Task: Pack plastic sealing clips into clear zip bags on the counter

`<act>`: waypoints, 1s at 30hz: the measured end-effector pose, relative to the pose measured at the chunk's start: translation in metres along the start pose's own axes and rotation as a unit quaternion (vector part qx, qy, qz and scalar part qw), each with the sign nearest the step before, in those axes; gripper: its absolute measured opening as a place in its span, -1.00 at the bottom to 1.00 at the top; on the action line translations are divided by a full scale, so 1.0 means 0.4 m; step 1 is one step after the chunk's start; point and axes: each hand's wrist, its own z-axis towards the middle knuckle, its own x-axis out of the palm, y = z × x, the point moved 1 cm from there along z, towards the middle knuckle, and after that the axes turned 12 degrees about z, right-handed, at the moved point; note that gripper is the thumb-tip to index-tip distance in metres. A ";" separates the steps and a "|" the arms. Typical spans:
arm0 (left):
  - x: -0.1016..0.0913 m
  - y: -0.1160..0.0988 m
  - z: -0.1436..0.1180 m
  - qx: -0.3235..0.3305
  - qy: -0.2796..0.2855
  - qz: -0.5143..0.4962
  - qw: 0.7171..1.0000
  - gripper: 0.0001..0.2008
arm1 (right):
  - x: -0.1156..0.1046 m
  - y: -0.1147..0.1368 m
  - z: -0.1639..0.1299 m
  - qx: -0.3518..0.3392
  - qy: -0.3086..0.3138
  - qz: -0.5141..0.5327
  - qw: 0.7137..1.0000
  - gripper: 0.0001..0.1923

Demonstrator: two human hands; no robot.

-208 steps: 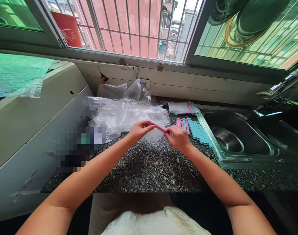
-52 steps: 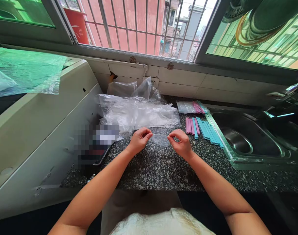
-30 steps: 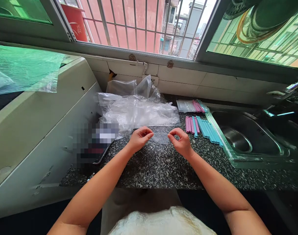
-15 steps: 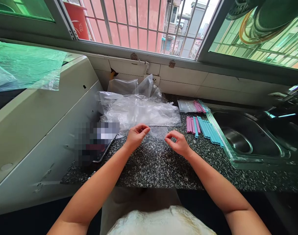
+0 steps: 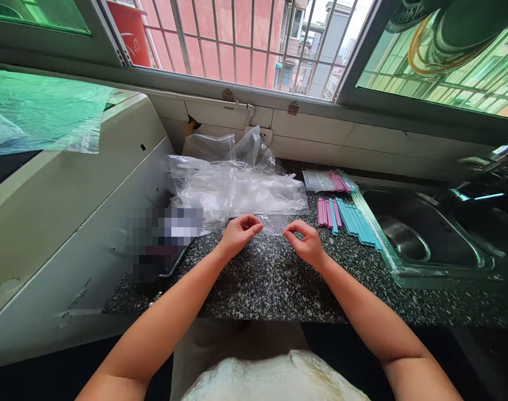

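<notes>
Over the speckled counter [image 5: 262,278], the left hand [image 5: 238,234] and the right hand [image 5: 306,242] are each pinching an end of a small clear plastic bag [image 5: 274,224], which is hanging between them just in front of the crumpled plastic pile [image 5: 233,186], with pink and blue sticks [image 5: 346,216] lying beside the sink [image 5: 421,239].

A pixelated patch [image 5: 164,239] hides something on the counter [image 5: 262,284]; elbows cut off below

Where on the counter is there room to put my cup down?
The speckled counter is bare along its near edge, in front of the left hand and right hand, which pinch a small bag. More bare counter lies before the sink. The back is crowded: plastic bags and coloured sticks.
</notes>
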 end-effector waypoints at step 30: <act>0.042 0.011 0.000 -0.040 0.052 -0.049 0.997 -0.81 | 0.029 0.028 0.005 -0.083 0.048 0.009 0.995 -0.88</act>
